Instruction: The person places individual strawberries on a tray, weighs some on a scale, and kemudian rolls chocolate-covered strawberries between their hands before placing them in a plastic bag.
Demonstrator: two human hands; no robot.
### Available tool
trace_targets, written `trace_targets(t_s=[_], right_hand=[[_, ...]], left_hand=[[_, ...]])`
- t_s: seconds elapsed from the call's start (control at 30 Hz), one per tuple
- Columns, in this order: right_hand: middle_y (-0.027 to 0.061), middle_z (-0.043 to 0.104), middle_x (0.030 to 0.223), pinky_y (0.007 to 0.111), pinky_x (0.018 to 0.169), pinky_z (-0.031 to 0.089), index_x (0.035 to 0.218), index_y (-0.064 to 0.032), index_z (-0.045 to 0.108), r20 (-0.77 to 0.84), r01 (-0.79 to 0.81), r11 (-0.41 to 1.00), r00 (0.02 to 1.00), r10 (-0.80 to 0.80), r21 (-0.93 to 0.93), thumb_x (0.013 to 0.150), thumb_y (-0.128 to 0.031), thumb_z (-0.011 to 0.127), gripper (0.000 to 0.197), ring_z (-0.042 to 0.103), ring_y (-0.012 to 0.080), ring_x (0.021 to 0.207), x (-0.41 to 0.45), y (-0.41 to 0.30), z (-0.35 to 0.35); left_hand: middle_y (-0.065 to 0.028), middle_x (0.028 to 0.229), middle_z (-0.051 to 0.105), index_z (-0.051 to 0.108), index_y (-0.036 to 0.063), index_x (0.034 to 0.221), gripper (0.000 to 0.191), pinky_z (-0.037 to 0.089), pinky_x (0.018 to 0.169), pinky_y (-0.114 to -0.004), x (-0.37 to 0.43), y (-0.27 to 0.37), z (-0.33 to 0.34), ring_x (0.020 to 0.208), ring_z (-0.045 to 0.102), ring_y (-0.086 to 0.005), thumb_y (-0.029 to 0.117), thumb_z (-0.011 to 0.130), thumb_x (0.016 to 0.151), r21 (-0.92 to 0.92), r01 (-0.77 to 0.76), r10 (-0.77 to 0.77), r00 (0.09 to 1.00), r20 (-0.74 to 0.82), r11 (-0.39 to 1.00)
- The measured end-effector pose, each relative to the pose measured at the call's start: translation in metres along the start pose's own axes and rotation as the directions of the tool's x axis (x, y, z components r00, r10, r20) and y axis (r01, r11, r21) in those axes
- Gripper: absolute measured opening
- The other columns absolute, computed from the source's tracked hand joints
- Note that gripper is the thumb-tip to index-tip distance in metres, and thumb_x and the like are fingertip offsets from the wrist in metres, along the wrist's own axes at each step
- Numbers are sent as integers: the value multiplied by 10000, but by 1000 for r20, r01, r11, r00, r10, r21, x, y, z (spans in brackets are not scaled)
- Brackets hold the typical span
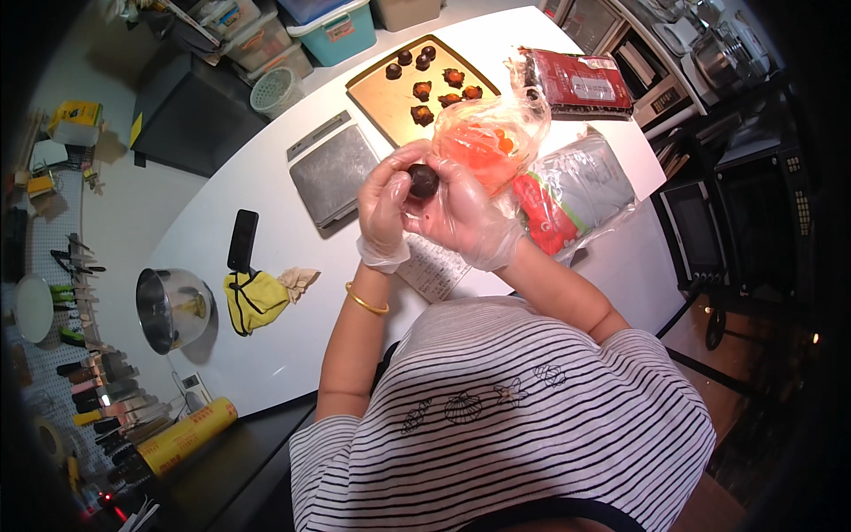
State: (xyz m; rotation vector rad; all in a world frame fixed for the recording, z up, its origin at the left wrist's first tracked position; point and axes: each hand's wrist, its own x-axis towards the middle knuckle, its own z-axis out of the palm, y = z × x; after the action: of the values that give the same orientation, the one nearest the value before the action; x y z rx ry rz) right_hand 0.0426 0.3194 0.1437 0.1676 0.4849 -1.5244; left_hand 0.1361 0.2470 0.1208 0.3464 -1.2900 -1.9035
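Note:
A round ball of dark paste (pixel 423 181) sits between my two hands, both in clear plastic gloves. My left hand (pixel 387 203) curls its fingers around the ball's left side. My right hand (pixel 464 209) cups it from the right and below. Just beyond them lies a clear plastic bag (pixel 492 143) with orange egg yolks inside. On a gold baking tray (pixel 372 93) rest several dark balls and several flattened dark pieces, each bearing an orange yolk. A kitchen scale (pixel 334 174) lies to the left of my hands.
A red package (pixel 578 83) and a silver and red package (pixel 575 186) lie at the right. A written sheet (pixel 435 269) is under my wrists. At the left are a phone (pixel 243 239), a yellow cloth (pixel 256 301) and a steel bowl (pixel 174 310). Bins (pixel 342 33) stand behind the table.

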Motion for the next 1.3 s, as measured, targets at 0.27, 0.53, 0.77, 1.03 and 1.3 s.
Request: trace_targets(t_s=[0.27,0.53,0.77,1.03,1.3], right_hand=[[87,574,1059,382,911,500,1092,-50,506,109,20,983,993,-40,180,990,-266,303,314,589,216,966,15,-2,-12],[78,586,1059,358,916,464,1055,-61,541,9,135,991,991,-135,-12,953,-217,365,256,579,187,960,12,-6,-6],[153,491,1328,379,1057,356,1269,0,461,411,-17,984,910,-60,180,952,-394,366,515,493,265,1185,17,-12,-39],[100,494,1299,414,1059,325,1269,-27,443,293,-186,956,949,115,228,961,-391,364,484,462,248,1200,17,14,-52],[95,408,1414,406,1091,299,1422,-98,308,311,-152,939,949,52,307,951,-488,383,615,398,218,1283,31,9,-102]], left_hand=[[-148,1092,654,665,14,985,175,440,938,-373,9,-1,-5,1042,612,-303,68,593,835,732,-516,385,848,364,444],[-191,1226,567,557,0,1212,395,415,939,-430,25,23,11,1118,555,-358,171,550,856,846,-534,239,822,517,6],[-237,1259,523,500,-33,1242,453,354,1044,-459,24,-1,12,1213,475,-394,152,535,830,689,-634,190,769,610,351],[-248,1378,412,419,-56,1322,532,259,1099,-445,44,5,-3,1311,356,-398,236,499,885,705,-677,23,725,689,211],[-222,1354,446,472,-8,1292,573,303,1066,-474,50,-34,20,1281,383,-412,338,558,843,742,-507,-25,819,574,438]])
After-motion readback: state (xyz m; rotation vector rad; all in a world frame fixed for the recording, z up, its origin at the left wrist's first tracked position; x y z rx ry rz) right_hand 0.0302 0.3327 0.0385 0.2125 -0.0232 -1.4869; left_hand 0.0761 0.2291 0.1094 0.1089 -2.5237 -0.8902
